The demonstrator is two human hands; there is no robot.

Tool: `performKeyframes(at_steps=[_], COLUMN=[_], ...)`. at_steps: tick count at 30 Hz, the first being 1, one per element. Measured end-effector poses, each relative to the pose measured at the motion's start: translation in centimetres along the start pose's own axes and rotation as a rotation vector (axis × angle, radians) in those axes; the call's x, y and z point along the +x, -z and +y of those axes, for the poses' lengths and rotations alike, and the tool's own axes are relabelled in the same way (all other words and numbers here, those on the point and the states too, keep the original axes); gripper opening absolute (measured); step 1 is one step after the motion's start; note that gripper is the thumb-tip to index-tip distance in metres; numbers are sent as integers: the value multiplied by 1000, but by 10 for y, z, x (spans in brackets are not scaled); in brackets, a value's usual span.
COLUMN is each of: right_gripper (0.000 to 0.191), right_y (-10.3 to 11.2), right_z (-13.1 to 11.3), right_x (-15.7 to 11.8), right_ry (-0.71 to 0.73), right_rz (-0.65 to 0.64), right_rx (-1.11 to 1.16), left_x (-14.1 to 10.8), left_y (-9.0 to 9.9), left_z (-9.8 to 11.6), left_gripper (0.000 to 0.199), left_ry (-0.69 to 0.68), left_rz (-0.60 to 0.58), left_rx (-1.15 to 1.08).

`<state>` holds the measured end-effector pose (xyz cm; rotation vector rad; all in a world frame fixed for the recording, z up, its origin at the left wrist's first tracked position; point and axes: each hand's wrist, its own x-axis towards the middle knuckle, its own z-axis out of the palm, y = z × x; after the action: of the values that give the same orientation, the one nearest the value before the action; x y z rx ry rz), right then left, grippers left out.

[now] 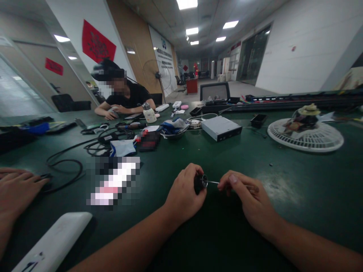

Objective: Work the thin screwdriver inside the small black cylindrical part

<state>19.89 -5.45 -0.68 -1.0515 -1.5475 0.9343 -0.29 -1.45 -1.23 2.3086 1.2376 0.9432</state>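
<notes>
A thin silvery shaft (pixel 213 183), pinched by the right hand (pixel 251 196), points leftward at the black cylinder (pixel 202 182) the left hand (pixel 185 192) grips.

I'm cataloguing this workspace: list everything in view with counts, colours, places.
round part: one, black, in left hand
thin rod: one, silvery, in right hand
table: one, green, foreground
round grille: one, white, right
box: one, grey, centre
cloth bundle: one, blue-white, centre
bottle: one, cream, centre
cables: uncounted, black, left
pixelated items: two, unclear, left
flat casing: one, white, lower left
standing fan: one, dark, background
wall signs: two, red, left
seated person: one, black top, background
another person's hand: one, left edge
left hand: one, centre
right hand: one, right
</notes>
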Motion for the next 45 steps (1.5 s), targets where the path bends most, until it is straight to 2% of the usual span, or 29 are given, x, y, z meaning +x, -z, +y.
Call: performKeyframes(at_steps=[8,15,21,27,32,38,43,45], right_gripper=[40,42,41,39,41,39,41,39], right_y=[-1,0,0,-1,0,-1,-2,-1], right_z=[1,-1,1,-3,0,0,1,1], right_x=[0,-1,0,-1,-1,0,0,0], right_ry=[-7,9,-22,-2,-38,-19,-45,-29], right_rz=[35,-56,21,-78,4,-77,-5,-13], right_rx=[-25,31,-31,68,-7,106,16,31], left_x=[1,1,1,1,1,0,0,0], left_y=[2,2,3,2,2,2,2,2], left_z=[4,3,5,5,5,4,5,5], left_gripper=[27,28,26,28,27,28,26,25], left_ry=[-55,-55,-64,-58,-67,-56,-75,-78], left_rz=[4,32,7,36,9,25,33,35], left_rx=[32,26,20,19,22,29,31,24])
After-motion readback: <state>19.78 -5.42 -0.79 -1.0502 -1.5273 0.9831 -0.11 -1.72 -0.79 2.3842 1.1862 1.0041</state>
